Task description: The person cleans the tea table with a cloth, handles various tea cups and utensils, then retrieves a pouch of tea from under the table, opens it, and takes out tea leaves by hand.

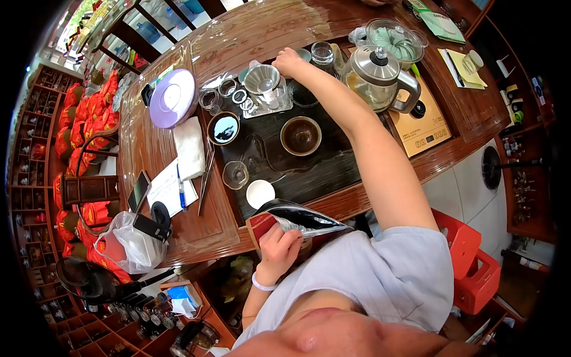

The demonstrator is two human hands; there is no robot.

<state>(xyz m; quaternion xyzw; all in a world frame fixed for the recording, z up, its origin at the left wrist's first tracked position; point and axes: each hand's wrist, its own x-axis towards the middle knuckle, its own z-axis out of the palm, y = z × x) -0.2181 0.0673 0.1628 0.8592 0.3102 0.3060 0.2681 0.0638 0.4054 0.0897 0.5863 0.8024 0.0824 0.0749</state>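
My left hand point(278, 247) is closed on the edge of a red foil-lined pouch point(303, 219), close to my body at the table's front edge. The pouch's mouth gapes, showing a shiny dark and silver inside. My right hand point(289, 63) reaches across the dark tea tray point(333, 166) to its far side. Its fingers curl downward beside a glass strainer cup point(262, 78), and what they hold, if anything, is hidden. On the tray stand a brown bowl point(300, 136), a dark-rimmed cup point(224, 128), a small clear glass cup point(235, 175) and a white round dish point(260, 194).
A glass kettle point(376, 77) stands right of my arm. Leftward lie a purple round lid point(173, 99), a white towel point(189, 149), paper with a pen point(181, 185), a phone point(140, 191) and a plastic bag point(132, 244). Red stools point(476, 271) stand below right.
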